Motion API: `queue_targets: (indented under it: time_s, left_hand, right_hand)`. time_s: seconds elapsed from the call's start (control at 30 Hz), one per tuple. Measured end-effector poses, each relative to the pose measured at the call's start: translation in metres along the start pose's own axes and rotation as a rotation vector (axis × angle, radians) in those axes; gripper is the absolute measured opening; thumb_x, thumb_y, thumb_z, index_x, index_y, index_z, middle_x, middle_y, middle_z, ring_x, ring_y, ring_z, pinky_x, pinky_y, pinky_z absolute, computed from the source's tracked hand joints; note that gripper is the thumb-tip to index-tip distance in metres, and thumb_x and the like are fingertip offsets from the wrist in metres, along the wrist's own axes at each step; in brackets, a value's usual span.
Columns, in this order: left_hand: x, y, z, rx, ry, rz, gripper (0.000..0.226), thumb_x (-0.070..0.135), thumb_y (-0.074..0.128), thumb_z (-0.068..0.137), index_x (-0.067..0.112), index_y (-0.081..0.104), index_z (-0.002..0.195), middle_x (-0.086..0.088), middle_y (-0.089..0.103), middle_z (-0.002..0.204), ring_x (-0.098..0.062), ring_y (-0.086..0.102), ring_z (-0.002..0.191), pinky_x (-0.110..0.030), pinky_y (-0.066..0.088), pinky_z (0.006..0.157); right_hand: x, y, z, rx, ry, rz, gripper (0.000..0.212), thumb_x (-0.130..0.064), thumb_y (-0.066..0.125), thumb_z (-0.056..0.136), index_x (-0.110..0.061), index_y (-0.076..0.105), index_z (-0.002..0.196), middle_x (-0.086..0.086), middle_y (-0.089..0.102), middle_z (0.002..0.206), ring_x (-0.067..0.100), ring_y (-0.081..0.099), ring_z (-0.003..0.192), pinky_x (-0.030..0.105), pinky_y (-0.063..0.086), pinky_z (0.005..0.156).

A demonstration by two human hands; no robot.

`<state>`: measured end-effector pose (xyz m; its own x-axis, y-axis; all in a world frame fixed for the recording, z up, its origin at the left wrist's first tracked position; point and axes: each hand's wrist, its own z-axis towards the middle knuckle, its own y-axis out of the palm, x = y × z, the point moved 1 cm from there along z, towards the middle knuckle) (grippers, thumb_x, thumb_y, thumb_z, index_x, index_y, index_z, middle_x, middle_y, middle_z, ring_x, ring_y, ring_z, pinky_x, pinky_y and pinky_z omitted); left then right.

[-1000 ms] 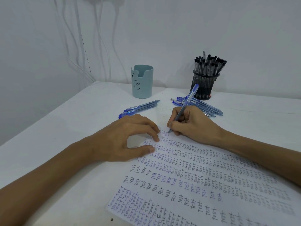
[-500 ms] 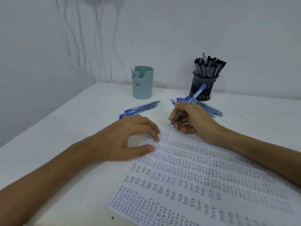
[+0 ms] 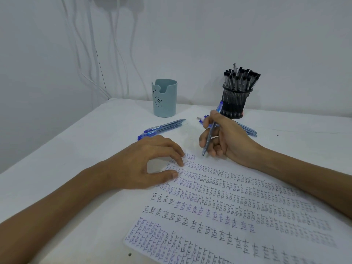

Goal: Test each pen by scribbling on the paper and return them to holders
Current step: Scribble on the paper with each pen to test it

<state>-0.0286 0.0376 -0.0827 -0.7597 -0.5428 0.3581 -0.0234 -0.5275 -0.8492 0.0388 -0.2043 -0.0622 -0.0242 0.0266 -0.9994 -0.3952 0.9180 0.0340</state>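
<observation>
A sheet of paper (image 3: 219, 210) covered with rows of handwritten "Test" lies on the white table. My left hand (image 3: 150, 162) rests on the paper's upper left corner, fingertips and thumb pressing it flat. My right hand (image 3: 226, 140) grips a blue pen (image 3: 211, 130), its tip just above the paper's top edge and its cap end pointing up toward the holder. A teal cup holder (image 3: 165, 98) stands behind, with three blue pens (image 3: 162, 128) lying in front of it. A black mesh holder (image 3: 236, 101) is full of black pens.
More blue pens (image 3: 245, 128) lie on the table behind my right hand, partly hidden by it. White cables (image 3: 95, 54) hang down the wall at the back left. The table's left edge (image 3: 57, 141) runs diagonally toward the corner.
My right hand lifted the pen tip off the paper and loosened its writing grip, swinging the pen more upright. My left hand stayed on the paper.
</observation>
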Motion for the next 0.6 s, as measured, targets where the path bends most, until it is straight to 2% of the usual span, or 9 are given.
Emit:
queue_targets:
  time_s: [0.1, 0.17, 0.23, 0.37, 0.47, 0.53, 0.6]
  left_hand:
    - [0.0, 0.0, 0.0, 0.002, -0.001, -0.005, 0.024, 0.037, 0.07, 0.097, 0.024, 0.073, 0.116, 0.013, 0.064, 0.129, -0.01, 0.06, 0.124, -0.039, 0.05, 0.103]
    - [-0.001, 0.0, -0.001, 0.004, -0.001, -0.003, 0.024, 0.037, 0.071, 0.097, 0.024, 0.073, 0.116, 0.013, 0.064, 0.13, -0.009, 0.06, 0.125, -0.038, 0.049, 0.104]
    - [-0.001, 0.0, -0.001, 0.007, 0.002, 0.002, 0.023, 0.036, 0.072, 0.096, 0.025, 0.073, 0.117, 0.013, 0.064, 0.13, -0.009, 0.06, 0.125, -0.037, 0.049, 0.104]
    - [-0.002, 0.0, -0.001, 0.01, 0.005, 0.003, 0.023, 0.034, 0.073, 0.096, 0.025, 0.073, 0.117, 0.013, 0.064, 0.13, -0.011, 0.06, 0.125, -0.039, 0.049, 0.104]
    - [-0.002, 0.001, -0.001, 0.01, 0.006, -0.004, 0.023, 0.035, 0.072, 0.096, 0.024, 0.073, 0.117, 0.013, 0.064, 0.13, -0.011, 0.061, 0.125, -0.039, 0.05, 0.103]
    - [-0.003, 0.001, -0.001, 0.011, 0.006, -0.003, 0.023, 0.035, 0.072, 0.096, 0.024, 0.073, 0.117, 0.013, 0.064, 0.13, -0.012, 0.061, 0.125, -0.039, 0.05, 0.103]
    - [-0.004, 0.001, -0.001, 0.012, 0.007, 0.001, 0.023, 0.035, 0.072, 0.096, 0.024, 0.073, 0.117, 0.013, 0.065, 0.13, -0.011, 0.061, 0.125, -0.039, 0.05, 0.104]
  right_hand:
    - [-0.007, -0.007, 0.003, 0.026, -0.051, -0.189, 0.041, -0.044, 0.041, 0.108, -0.011, 0.063, 0.096, 0.012, 0.064, 0.058, 0.016, 0.044, 0.034, 0.019, 0.028, 0.034]
    - [-0.015, -0.017, 0.009, 0.046, -0.115, -0.484, 0.039, -0.042, 0.046, 0.107, -0.011, 0.069, 0.102, 0.006, 0.059, 0.051, 0.012, 0.043, 0.037, 0.022, 0.033, 0.039]
    - [-0.023, -0.031, 0.018, 0.087, -0.129, -0.785, 0.033, -0.043, 0.05, 0.105, -0.014, 0.066, 0.102, 0.002, 0.061, 0.05, 0.012, 0.046, 0.041, 0.025, 0.039, 0.047]
    - [-0.027, -0.055, 0.032, 0.159, -0.171, -1.122, 0.016, -0.035, 0.058, 0.101, -0.019, 0.057, 0.101, -0.002, 0.069, 0.065, 0.02, 0.058, 0.059, 0.032, 0.046, 0.06]
    - [-0.024, -0.063, 0.036, 0.239, -0.367, -1.366, 0.019, -0.033, 0.064, 0.097, -0.017, 0.07, 0.106, -0.006, 0.061, 0.073, 0.02, 0.055, 0.069, 0.03, 0.037, 0.064]
    - [-0.021, -0.068, 0.04, 0.248, -0.398, -1.461, 0.023, -0.035, 0.065, 0.097, -0.016, 0.075, 0.104, -0.006, 0.058, 0.079, 0.02, 0.052, 0.075, 0.029, 0.035, 0.067]
    - [-0.017, -0.071, 0.042, 0.25, -0.375, -1.517, 0.027, -0.038, 0.064, 0.097, -0.016, 0.076, 0.106, -0.001, 0.062, 0.088, 0.022, 0.055, 0.085, 0.032, 0.04, 0.07]
